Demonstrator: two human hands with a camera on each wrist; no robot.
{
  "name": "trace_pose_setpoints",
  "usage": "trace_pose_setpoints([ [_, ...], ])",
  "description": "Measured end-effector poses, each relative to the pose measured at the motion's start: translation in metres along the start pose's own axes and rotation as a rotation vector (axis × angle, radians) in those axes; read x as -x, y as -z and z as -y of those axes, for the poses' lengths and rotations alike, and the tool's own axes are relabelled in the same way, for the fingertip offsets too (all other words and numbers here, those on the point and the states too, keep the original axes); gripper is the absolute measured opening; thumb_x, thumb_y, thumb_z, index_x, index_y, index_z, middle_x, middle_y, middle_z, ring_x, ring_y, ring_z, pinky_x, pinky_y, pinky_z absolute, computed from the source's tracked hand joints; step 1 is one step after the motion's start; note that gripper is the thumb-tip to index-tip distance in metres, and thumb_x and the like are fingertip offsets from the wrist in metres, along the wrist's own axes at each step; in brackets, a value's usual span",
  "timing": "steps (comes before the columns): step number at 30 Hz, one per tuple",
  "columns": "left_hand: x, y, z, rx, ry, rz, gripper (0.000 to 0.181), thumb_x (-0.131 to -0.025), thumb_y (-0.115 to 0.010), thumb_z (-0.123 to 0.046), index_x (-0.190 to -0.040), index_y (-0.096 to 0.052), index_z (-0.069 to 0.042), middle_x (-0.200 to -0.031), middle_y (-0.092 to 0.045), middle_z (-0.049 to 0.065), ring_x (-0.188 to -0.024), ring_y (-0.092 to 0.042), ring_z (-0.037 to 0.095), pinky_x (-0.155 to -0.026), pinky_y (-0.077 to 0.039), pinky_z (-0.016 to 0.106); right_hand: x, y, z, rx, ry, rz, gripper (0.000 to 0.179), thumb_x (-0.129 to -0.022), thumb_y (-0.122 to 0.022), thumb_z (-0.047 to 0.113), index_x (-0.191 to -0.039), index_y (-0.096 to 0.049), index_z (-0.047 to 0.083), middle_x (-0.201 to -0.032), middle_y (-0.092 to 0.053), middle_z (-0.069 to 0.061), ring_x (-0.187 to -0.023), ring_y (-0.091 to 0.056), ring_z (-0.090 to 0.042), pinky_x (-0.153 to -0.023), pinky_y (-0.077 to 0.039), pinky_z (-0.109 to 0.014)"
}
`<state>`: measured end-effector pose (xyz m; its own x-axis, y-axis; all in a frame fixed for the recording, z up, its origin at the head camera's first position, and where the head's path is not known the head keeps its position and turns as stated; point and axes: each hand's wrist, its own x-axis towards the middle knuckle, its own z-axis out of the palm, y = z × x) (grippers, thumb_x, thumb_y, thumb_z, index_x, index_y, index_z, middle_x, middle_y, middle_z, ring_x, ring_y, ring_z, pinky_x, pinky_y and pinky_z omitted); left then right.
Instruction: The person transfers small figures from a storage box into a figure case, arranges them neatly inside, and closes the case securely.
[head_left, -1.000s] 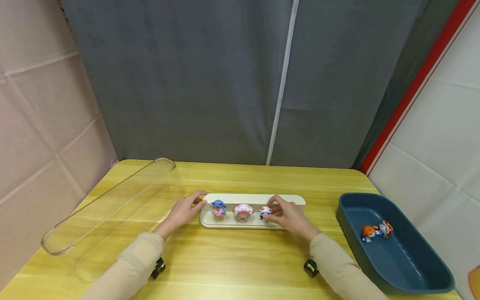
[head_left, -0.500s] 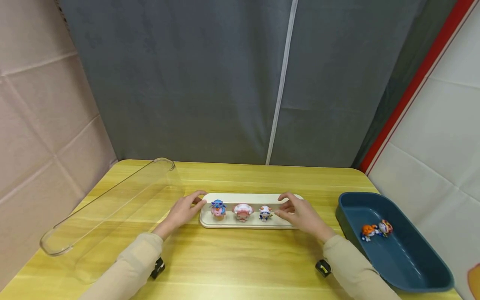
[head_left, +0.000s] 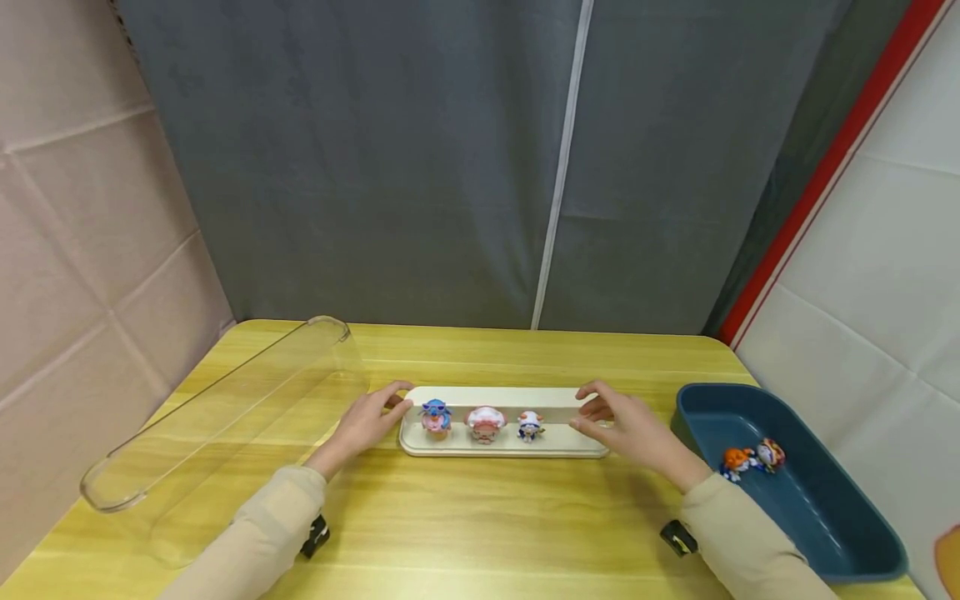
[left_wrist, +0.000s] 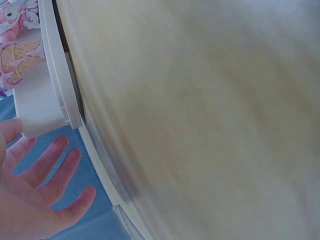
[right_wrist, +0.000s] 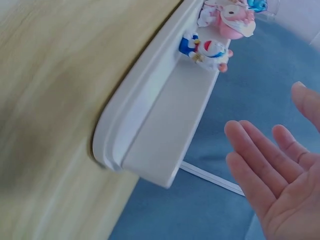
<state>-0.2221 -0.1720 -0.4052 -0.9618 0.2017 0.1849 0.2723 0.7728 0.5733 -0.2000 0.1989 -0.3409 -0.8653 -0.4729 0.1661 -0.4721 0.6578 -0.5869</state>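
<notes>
A white stepped display base (head_left: 570, 447) lies on the table with three small figurines in a row. From left to right they are a figurine with a blue top and sunglasses (head_left: 436, 419), a pink figurine with a white top (head_left: 486, 423) and a small white-and-blue figurine (head_left: 530, 426). My left hand (head_left: 369, 421) rests its thumb at the base's left end, fingers loosely spread. Near the base's right end, my right hand (head_left: 637, 429) holds nothing, its palm and extended fingers visible in the right wrist view.
A clear plastic cover (head_left: 225, 417) lies diagonally on the left of the wooden table (head_left: 480, 525). On the right, a dark blue bin (head_left: 825, 508) holds an orange figurine (head_left: 738, 461) and another colourful figurine (head_left: 770, 455). A grey curtain (head_left: 375, 167) hangs behind.
My right hand has let go of the small white-and-blue figurine and moved right, away from it. The figurine stays standing on the base. My left hand has kept its place.
</notes>
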Motion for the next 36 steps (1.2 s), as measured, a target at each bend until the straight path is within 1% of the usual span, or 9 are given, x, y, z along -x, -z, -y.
trace_pose_setpoints([
  [5,0.0,0.0,0.0,0.005,-0.003,-0.001,0.029,-0.09,-0.052,-0.024,-0.117,-0.054,-0.013,-0.095,-0.062,0.006,-0.088,-0.057,0.023,-0.075,-0.043,0.044,0.006,0.012,0.003,0.047,-0.01,0.005,0.037,-0.082,-0.059,0.038,-0.105,-0.051,0.011,-0.094,-0.06,-0.004,-0.086,-0.058,-0.018,-0.076,-0.046,-0.038],
  [10,0.0,0.0,0.0,0.006,0.002,0.001,0.03,-0.09,-0.051,-0.025,-0.117,-0.053,-0.013,-0.095,-0.062,0.006,-0.088,-0.057,0.023,-0.075,-0.043,0.044,0.011,0.022,0.001,0.11,0.02,-0.025,0.038,-0.083,-0.058,0.04,-0.104,-0.054,0.009,-0.092,-0.061,-0.001,-0.084,-0.059,-0.016,-0.074,-0.047,-0.038],
  [15,0.0,0.0,0.0,0.004,0.009,-0.001,0.03,-0.09,-0.051,-0.025,-0.118,-0.053,-0.012,-0.096,-0.062,0.006,-0.089,-0.057,0.023,-0.075,-0.043,0.044,0.016,0.032,-0.005,0.152,0.039,-0.069,0.029,-0.084,-0.059,0.035,-0.101,-0.057,0.012,-0.09,-0.061,0.004,-0.082,-0.058,-0.011,-0.072,-0.047,-0.034],
  [17,0.0,0.0,0.0,0.003,0.009,-0.003,0.03,-0.091,-0.051,-0.025,-0.118,-0.053,-0.012,-0.096,-0.062,0.006,-0.089,-0.057,0.024,-0.075,-0.043,0.044,0.018,0.037,-0.007,0.166,0.058,-0.082,0.024,-0.084,-0.06,0.03,-0.099,-0.057,0.012,-0.089,-0.061,0.004,-0.081,-0.058,-0.011,-0.071,-0.047,-0.033],
  [20,0.0,0.001,-0.001,0.004,0.008,-0.005,0.03,-0.091,-0.051,-0.025,-0.118,-0.053,-0.012,-0.096,-0.062,0.007,-0.089,-0.057,0.024,-0.075,-0.043,0.044,0.022,0.044,-0.01,0.19,0.063,-0.098,0.021,-0.084,-0.061,0.027,-0.097,-0.058,0.011,-0.088,-0.061,0.005,-0.08,-0.059,-0.012,-0.07,-0.048,-0.033],
  [25,0.0,0.001,-0.001,0.003,0.006,-0.006,0.03,-0.091,-0.051,-0.025,-0.118,-0.053,-0.012,-0.096,-0.062,0.007,-0.089,-0.057,0.024,-0.075,-0.043,0.044,0.027,0.058,-0.015,0.217,0.031,-0.094,0.026,-0.085,-0.057,0.032,-0.099,-0.058,0.009,-0.09,-0.061,0.002,-0.081,-0.059,-0.014,-0.071,-0.048,-0.035],
  [29,0.0,0.001,-0.001,0.006,-0.003,-0.007,0.03,-0.091,-0.051,-0.025,-0.117,-0.053,-0.012,-0.096,-0.062,0.007,-0.089,-0.057,0.024,-0.075,-0.043,0.044,0.031,0.068,-0.02,0.228,0.001,-0.091,0.028,-0.086,-0.056,0.032,-0.1,-0.058,0.007,-0.091,-0.061,0.0,-0.082,-0.059,-0.017,-0.071,-0.048,-0.036],
  [36,0.0,0.0,0.0,-0.002,-0.019,-0.012,0.029,-0.091,-0.051,-0.024,-0.117,-0.053,-0.013,-0.095,-0.062,0.007,-0.088,-0.058,0.024,-0.074,-0.043,0.044,0.042,0.083,-0.039,0.25,-0.03,-0.125,0.027,-0.088,-0.054,0.031,-0.102,-0.057,0.008,-0.092,-0.061,-0.002,-0.082,-0.059,-0.019,-0.069,-0.048,-0.034],
])
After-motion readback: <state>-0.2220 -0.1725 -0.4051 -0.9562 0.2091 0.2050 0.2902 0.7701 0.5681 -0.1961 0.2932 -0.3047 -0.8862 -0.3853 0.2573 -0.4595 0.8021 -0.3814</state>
